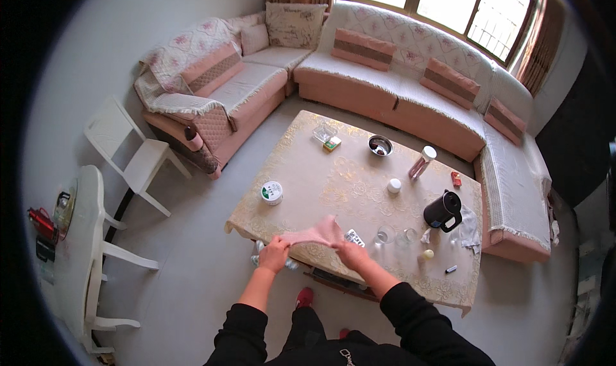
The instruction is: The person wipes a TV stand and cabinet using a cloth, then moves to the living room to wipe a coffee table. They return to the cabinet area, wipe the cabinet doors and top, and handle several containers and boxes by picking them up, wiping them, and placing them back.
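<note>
A pink cloth (315, 233) is stretched between my two hands over the near edge of a table with a patterned tablecloth (293, 173). My left hand (274, 255) grips its left end, and my right hand (350, 254) grips its right end. Just beyond the right hand lies a blister pack of tablets (355, 238). Two clear glasses (385, 235) stand farther right. A white round tub with a green-marked lid (272, 193) sits toward the table's left side. Beside my left hand, a pale patterned item (291, 264) shows below the table edge, partly hidden.
A black electric kettle (442, 211), a white-capped bottle (422, 163), a small white jar (394, 186) and a metal bowl (380, 146) stand on the table. A pink sectional sofa (346, 94) wraps around the far side. A white chair (139, 166) stands at left.
</note>
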Tool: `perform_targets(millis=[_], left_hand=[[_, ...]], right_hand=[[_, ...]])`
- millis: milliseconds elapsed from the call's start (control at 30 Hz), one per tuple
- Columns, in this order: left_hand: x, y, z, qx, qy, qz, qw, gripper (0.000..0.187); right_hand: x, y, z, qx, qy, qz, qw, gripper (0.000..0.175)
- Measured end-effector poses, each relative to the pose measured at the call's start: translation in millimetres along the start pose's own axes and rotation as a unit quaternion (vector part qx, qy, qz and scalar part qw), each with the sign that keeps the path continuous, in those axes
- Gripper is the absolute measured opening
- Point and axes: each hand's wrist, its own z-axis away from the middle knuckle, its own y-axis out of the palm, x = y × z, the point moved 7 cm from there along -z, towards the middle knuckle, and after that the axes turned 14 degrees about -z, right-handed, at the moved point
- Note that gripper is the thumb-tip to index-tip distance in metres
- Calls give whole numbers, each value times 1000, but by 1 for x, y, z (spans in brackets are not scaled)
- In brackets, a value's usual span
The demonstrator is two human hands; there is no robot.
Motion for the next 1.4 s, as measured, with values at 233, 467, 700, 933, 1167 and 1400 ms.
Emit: perform_targets(millis=[233,467,700,933,1167,1400], left_hand=[[-22,153,92,453,370,-66,808,23],[-79,211,195,692,439,90,566,36],[-116,190,203,736,417,151,511,29],[-60,228,167,612,373,182,674,23],[177,217,168,571,-455,162,663,25],[105,254,189,518,-298,91,796,25]], right_hand=[[-64,139,68,297,134,-22,945,25],[-130,182,169,211,305,-132,919,28],[-128,190,226,-3,350,-215,912,27],[-99,176,252,-49,407,-371,833,18],[-123,190,362,-118,422,-471,765,21],[-188,258,540,-166,484,-414,753,24]])
